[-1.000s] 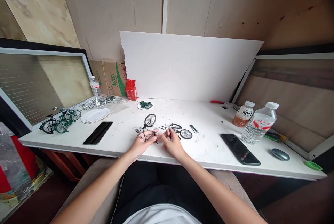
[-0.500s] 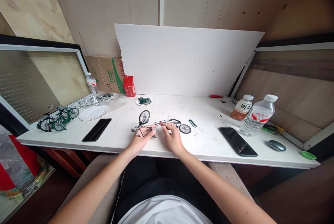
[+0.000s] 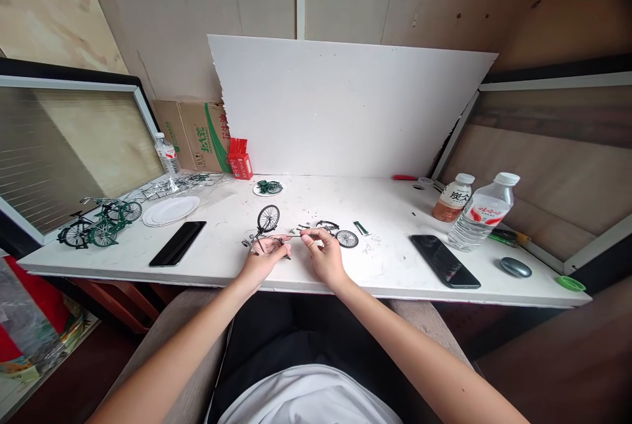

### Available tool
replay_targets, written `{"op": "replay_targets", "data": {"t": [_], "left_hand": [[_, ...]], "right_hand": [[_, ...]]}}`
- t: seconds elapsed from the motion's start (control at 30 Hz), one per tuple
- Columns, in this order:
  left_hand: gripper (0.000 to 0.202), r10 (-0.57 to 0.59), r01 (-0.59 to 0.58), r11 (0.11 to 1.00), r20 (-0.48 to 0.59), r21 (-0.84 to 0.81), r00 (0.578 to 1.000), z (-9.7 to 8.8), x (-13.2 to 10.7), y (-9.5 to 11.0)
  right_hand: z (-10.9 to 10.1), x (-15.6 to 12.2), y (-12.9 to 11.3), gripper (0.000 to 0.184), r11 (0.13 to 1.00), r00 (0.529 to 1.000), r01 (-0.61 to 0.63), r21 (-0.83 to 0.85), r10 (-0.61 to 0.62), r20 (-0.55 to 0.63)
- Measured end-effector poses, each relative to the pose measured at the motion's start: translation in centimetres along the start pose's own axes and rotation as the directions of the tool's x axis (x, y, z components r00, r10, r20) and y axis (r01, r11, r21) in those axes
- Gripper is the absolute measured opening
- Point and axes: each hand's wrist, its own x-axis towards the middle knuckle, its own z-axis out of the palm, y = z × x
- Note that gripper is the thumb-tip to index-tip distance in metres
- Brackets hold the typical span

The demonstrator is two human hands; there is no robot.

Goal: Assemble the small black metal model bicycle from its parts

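A half-built model bicycle [image 3: 266,230] with one spoked wheel up lies on the white table [image 3: 385,272]. My left hand [image 3: 264,258] grips its frame near the table's front edge. My right hand [image 3: 323,256] pinches a thin metal rod [image 3: 296,235] that points left toward the frame. Just beyond my right hand lie a loose wheel [image 3: 347,238] with a mudguard and small parts.
Finished green model bicycles [image 3: 96,225], white plates [image 3: 170,210] and a black phone [image 3: 178,243] sit to the left. A second phone [image 3: 444,261], two bottles [image 3: 481,213], a grey mouse [image 3: 515,267] and a green cap [image 3: 571,282] are on the right. A white board leans behind.
My right hand let its tool swing from upright to level, pointing left at the frame. The head camera tilted, shifting the table up in view.
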Motion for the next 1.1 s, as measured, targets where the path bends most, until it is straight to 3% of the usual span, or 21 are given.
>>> {"op": "replay_targets", "data": {"t": [0.4,0.57,0.73,1.1], "left_hand": [[0.049,-0.021,0.022,0.999,0.041,-0.035,0.999,-0.1,0.0,0.4],[0.041,-0.007,0.005,0.993,-0.016,-0.119,1.0,-0.2,0.4,-0.5],[0.043,0.015,-0.016,0.987,-0.004,-0.162,1.0,-0.2,0.7,-1.3],[0.049,0.085,-0.08,0.994,0.064,-0.081,0.994,-0.4,0.5,-1.3]], "right_hand": [[0.3,0.1,0.4,0.031,1.0,0.999,-0.019,0.02,0.018,0.044],[0.3,0.0,0.4,0.029,1.0,0.998,-0.009,-0.007,0.009,0.065],[0.4,0.0,0.4,0.026,1.0,0.997,0.007,-0.018,-0.005,0.074],[0.3,-0.1,0.0,0.028,0.997,0.998,0.029,-0.075,-0.025,0.055]]}}
